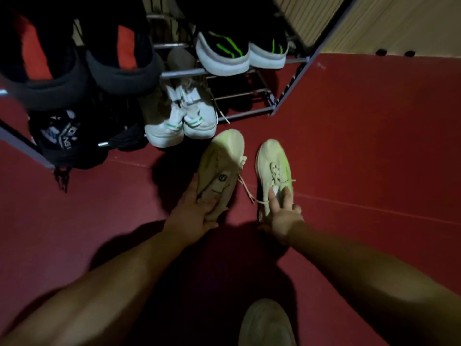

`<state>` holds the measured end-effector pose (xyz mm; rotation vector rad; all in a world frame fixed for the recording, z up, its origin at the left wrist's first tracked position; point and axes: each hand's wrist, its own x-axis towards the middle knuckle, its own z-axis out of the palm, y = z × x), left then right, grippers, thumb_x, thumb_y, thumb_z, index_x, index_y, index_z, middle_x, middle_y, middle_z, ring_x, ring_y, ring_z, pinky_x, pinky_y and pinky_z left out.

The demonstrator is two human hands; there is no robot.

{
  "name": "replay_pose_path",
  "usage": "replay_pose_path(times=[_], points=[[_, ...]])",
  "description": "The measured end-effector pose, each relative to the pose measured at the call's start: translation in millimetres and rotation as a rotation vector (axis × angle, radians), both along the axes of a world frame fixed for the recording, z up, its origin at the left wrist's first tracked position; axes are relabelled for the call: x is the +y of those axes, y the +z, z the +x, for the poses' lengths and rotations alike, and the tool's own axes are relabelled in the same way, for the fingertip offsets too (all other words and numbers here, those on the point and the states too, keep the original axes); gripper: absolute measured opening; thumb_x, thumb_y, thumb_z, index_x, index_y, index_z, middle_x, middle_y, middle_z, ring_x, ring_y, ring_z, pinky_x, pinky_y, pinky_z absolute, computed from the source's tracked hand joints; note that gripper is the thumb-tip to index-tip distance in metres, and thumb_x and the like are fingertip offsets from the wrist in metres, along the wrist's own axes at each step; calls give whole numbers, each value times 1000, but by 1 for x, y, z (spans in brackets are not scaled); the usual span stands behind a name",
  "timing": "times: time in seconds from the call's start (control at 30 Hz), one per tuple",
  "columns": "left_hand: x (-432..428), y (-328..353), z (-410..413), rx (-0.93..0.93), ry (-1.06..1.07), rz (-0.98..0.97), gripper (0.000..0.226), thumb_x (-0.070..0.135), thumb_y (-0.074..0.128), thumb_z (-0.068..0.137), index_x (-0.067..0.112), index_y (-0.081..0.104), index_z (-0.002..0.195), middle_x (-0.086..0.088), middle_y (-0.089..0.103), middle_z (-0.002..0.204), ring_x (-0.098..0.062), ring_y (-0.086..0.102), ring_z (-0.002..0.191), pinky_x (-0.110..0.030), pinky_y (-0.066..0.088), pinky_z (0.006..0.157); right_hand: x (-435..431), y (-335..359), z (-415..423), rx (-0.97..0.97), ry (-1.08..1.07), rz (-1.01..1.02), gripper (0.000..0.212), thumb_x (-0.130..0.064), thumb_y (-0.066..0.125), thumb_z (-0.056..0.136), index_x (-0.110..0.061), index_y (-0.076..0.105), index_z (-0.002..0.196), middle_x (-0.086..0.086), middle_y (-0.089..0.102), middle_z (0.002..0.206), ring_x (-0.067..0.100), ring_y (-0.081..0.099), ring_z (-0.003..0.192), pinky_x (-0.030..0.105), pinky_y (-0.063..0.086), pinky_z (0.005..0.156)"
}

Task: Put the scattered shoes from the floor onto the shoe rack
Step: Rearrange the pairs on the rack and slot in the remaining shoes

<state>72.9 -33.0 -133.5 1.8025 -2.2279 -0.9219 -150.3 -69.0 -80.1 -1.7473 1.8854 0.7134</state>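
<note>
The shoe rack [287,94] already holds other shoes [222,54]. The left hand [193,216] clasps the left sneaker [222,158] and the right hand [284,221] pinches the right sneaker [272,163]. Neither is shelved yet.

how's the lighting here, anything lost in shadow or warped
Head view: dim, uneven light; the pale cream lace-up sneakers gripped by the left hand and right hand are brightest, the black shoes low on the grey metal shoe rack sink into shadow. Head view: the wide angle splays the rack's posts and enlarges the forearms.
</note>
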Motion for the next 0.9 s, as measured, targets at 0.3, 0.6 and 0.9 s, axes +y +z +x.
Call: replay_pose_path(times=[0.3, 0.6, 0.9], points=[[7, 17, -53, -182, 111, 66, 97, 54, 59, 82, 39, -12, 147, -21, -35, 147, -38, 0, 142, -40, 23, 115, -10, -5, -9, -340, 103, -175, 93, -45, 62, 84, -34, -3, 150, 9, -23, 154, 40, 19, 134, 40, 28, 109], [13, 0, -72, -22, 274, -105, 87, 35, 75, 74, 41, 20, 141, -9, 15, 156, -50, 20, 136, -50, 37, 105, -12, -40, -27, -411, 230, -354, 83, -61, 41, 82, -19, 16, 150, 26, 14, 153, 46, 28, 135, 50, 43, 97], [9, 21, -81, 361, 307, -333, 54, 40, 55, 86, 24, 44, 137, -8, 33, 150, -21, 32, 136, -19, 23, 111, -13, -27, -58, -786, 36, -528, 65, -46, 64, 74, -39, 40, 133, -7, 18, 149, 22, 27, 137, 33, 31, 108]])
